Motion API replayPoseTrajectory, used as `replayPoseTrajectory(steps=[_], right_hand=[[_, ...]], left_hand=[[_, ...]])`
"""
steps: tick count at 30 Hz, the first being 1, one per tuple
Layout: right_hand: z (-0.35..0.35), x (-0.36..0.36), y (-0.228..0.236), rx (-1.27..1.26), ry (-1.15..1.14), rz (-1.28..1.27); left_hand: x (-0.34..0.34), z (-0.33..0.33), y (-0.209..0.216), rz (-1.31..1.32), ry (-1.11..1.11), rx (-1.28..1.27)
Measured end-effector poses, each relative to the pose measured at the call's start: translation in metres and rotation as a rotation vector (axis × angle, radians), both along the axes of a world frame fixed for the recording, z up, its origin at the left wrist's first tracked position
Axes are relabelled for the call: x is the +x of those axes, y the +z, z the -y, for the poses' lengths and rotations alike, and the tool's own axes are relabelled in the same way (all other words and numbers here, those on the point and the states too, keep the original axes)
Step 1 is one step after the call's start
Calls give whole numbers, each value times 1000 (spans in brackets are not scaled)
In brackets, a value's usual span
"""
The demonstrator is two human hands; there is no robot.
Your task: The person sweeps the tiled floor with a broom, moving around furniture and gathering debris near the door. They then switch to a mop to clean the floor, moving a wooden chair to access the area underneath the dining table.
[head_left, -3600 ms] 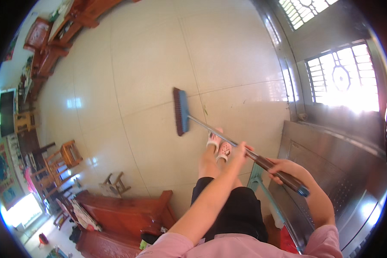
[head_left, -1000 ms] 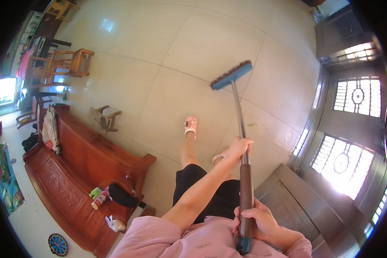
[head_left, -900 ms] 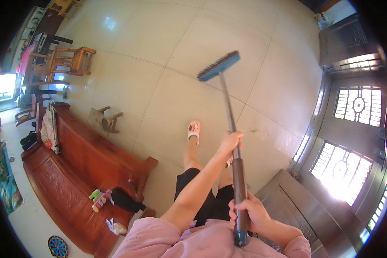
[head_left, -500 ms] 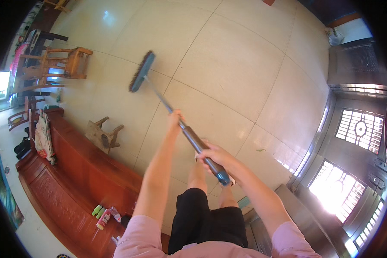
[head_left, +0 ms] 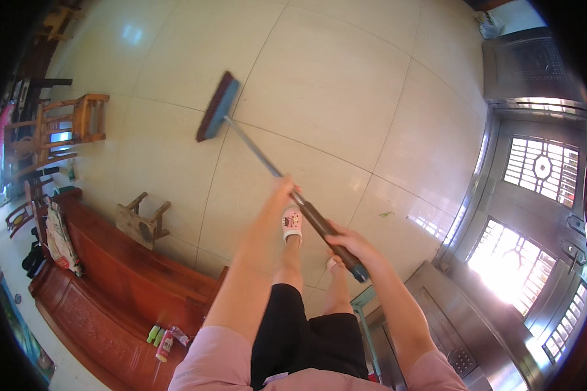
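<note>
A long-handled broom point(head_left: 257, 154) slants across the middle of the view, its blue head with dark reddish bristles out on the tiled floor at the upper left. My left hand point(head_left: 285, 189) is wrapped round the shaft about halfway along. Higher on the handle, close to its dark end cap, my right hand point(head_left: 351, 242) grips the thick brown sleeve. Below the shaft shows my one foot in a pink clog point(head_left: 292, 221); the other foot is mostly hidden by the handle and right hand.
A small wooden stool point(head_left: 143, 221) stands left of the broom, beside a reddish wooden bench point(head_left: 130, 260) with bottles on it. Wooden chairs point(head_left: 88, 118) are at the far left. Metal doors point(head_left: 479, 228) line the right. A small green scrap point(head_left: 386, 214) lies on the floor.
Both hands have shifted right and slightly down with the broom handle. The broom head stays at nearly the same place in view, while the room has slid left. A pink clog has come into sight.
</note>
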State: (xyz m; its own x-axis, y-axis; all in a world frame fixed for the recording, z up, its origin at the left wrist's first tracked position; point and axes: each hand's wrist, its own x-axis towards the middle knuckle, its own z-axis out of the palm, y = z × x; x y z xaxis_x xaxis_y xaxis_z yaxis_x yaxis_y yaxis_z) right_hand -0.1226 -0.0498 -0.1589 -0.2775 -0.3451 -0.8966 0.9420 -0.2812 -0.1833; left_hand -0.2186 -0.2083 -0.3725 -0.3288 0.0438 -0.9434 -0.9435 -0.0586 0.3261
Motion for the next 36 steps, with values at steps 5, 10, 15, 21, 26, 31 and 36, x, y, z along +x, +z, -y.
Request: replayPoseTrajectory(steps=[5, 10, 15, 21, 26, 31, 36], right_hand=[[-83, 115, 52, 44, -102, 104], [-132, 257, 124, 82, -399, 254], [-161, 356, 199, 286, -501, 309], [-173, 432, 264, 405, -485, 188], [-166, 449, 272, 282, -375, 142], [-144, 398, 214, -122, -362, 24], [-76, 305, 110, -535, -397, -17]], left_hand=[[129, -119, -10, -41, -206, 115], [255, -217, 89, 114, -538, -17], [385, -305, 148, 330, -404, 95], [452, -315, 237, 212, -351, 382], [448, -266, 269, 98, -103, 403], [382, -174, 238, -81, 109, 138], [294, -48, 156, -95, 177, -50]])
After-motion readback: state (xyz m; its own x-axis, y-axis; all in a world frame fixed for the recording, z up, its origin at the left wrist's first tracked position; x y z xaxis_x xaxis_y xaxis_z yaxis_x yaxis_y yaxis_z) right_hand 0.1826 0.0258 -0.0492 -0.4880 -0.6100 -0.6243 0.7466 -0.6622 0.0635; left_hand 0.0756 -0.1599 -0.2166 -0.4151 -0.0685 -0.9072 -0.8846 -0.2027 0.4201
